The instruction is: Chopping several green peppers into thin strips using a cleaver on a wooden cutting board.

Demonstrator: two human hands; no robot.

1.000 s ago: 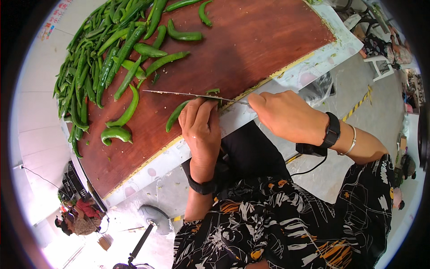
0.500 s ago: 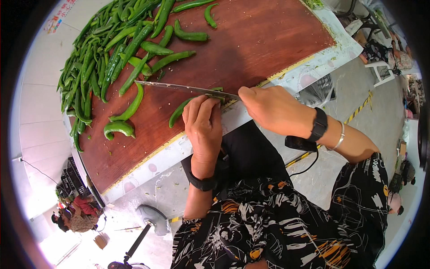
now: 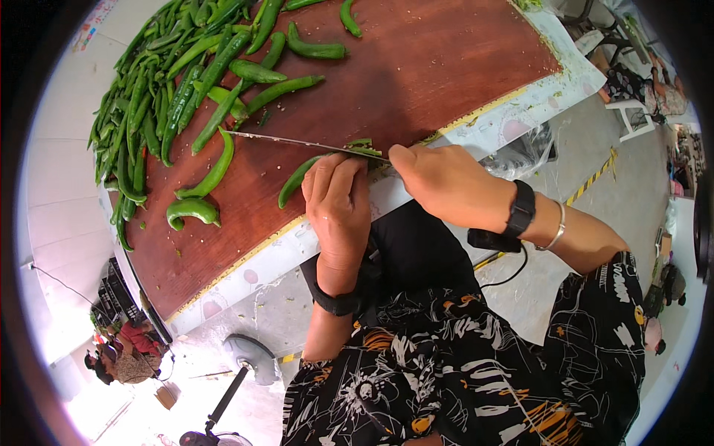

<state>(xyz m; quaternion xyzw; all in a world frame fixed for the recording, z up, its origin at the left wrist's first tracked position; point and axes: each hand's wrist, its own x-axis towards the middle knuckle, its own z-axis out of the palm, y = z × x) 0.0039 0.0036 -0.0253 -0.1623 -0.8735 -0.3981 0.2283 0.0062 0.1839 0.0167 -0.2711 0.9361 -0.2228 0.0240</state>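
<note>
My right hand (image 3: 448,186) is closed on a knife (image 3: 297,142), its long thin blade stretching left across the brown wooden board (image 3: 446,59). Just below the blade, my left hand (image 3: 335,208) has its fingers curled down on a green pepper (image 3: 295,183), whose left end shows past the fingers. Small cut green pieces (image 3: 362,146) lie by the blade beside those fingertips. Several whole peppers, one strongly curved (image 3: 195,210), lie loose to the left, near a big pile of green peppers (image 3: 149,97) on the board's far left.
The board sits on a white covering (image 3: 513,119) along its near edge. A pedestal with a pole (image 3: 253,357) stands on the floor below. Other people (image 3: 130,353) are at the lower left and at the right (image 3: 662,93), by a white stool (image 3: 632,123).
My right hand and the knife have moved left and up the picture. My left hand has shifted slightly upward with them. More green bits show beside the blade.
</note>
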